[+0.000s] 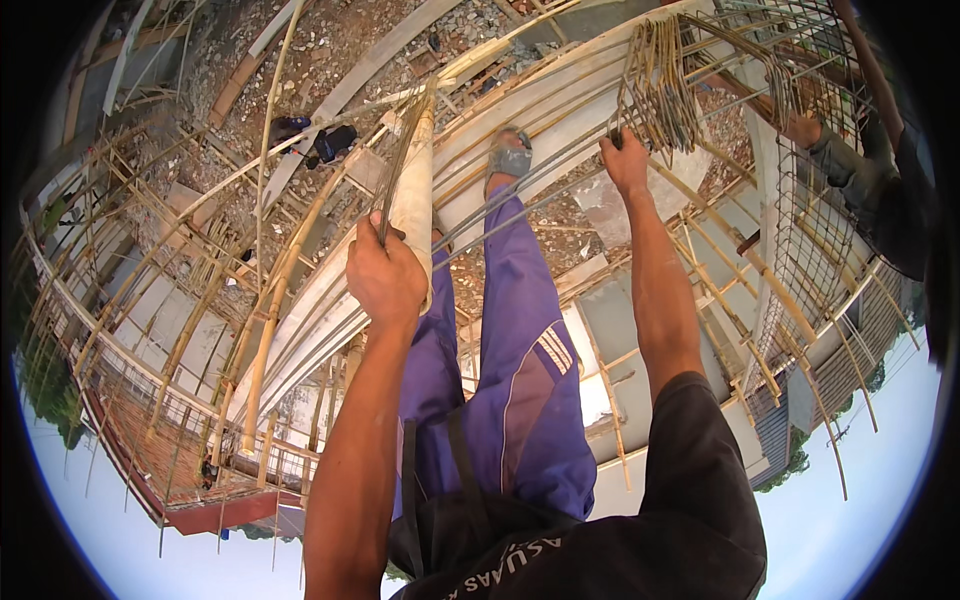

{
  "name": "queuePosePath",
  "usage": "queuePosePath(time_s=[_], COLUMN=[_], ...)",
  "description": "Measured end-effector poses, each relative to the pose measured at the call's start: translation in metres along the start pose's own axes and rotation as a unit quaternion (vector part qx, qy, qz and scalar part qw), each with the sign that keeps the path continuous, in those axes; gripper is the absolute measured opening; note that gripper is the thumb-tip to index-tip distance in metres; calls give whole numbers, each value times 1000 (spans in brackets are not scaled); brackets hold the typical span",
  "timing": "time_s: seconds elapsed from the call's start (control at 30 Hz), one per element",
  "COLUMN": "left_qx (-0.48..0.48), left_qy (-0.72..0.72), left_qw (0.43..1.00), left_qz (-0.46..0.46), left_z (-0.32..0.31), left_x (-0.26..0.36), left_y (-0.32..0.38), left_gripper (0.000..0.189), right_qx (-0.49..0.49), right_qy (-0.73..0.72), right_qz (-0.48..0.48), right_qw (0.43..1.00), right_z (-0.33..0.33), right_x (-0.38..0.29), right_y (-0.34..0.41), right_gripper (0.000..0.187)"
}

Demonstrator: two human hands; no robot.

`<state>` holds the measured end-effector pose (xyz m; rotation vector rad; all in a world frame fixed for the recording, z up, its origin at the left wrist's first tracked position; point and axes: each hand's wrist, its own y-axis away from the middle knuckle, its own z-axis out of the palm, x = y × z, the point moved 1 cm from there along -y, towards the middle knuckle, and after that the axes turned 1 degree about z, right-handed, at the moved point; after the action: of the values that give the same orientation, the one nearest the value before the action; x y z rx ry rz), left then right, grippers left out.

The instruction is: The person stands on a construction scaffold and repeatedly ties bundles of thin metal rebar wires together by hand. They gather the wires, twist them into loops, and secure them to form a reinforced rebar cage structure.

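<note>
My left hand [386,262] is closed around a bundle of thin tie wires [401,154], which fan upward from the fist. Right beside that fist runs a thick pale bamboo pole [414,184]. My right hand [626,161] grips a small dark object [616,137], too hidden by the fingers to name. Just above it hangs a cluster of bent steel stirrups [660,90] around long reinforcing bars [540,166]. These bars slant between my two arms, across my purple trousers [525,270].
My foot [510,154] rests on a long pale board [555,97] high above rubble ground [360,52]. Bamboo scaffolding poles [281,292] cross at the left. A co-worker [862,161] is at the right, near a steel rebar cage [806,247]. Dark items [330,146] lie below.
</note>
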<state>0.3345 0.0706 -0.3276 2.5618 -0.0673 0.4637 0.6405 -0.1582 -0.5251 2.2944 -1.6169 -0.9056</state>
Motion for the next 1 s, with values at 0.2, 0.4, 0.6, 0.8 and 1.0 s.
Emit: queuePosePath(time_s=[0.2,0.4,0.6,0.8,1.0], left_qx=[-9,-3,-7,2,-9], left_qy=[-7,-9,1,-6,4], left_qw=[1000,1000,1000,1000,1000], left_qz=[-3,-4,8,22,17], left_z=[1,-2,-3,-4,-5], left_x=[-5,-4,-11,-11,-9], left_y=[0,0,-1,0,-2], left_gripper=[24,24,23,19,18], right_qx=[25,58,44,113,13], right_qy=[-128,-73,-49,129,45], right_qz=[45,62,47,-66,-28], right_qw=[990,994,997,983,999], right_z=[-5,-21,-26,-85,-73], right_x=[-21,-32,-15,-16,-7], right_y=[18,23,20,22,14], right_gripper=[48,58,47,40,40])
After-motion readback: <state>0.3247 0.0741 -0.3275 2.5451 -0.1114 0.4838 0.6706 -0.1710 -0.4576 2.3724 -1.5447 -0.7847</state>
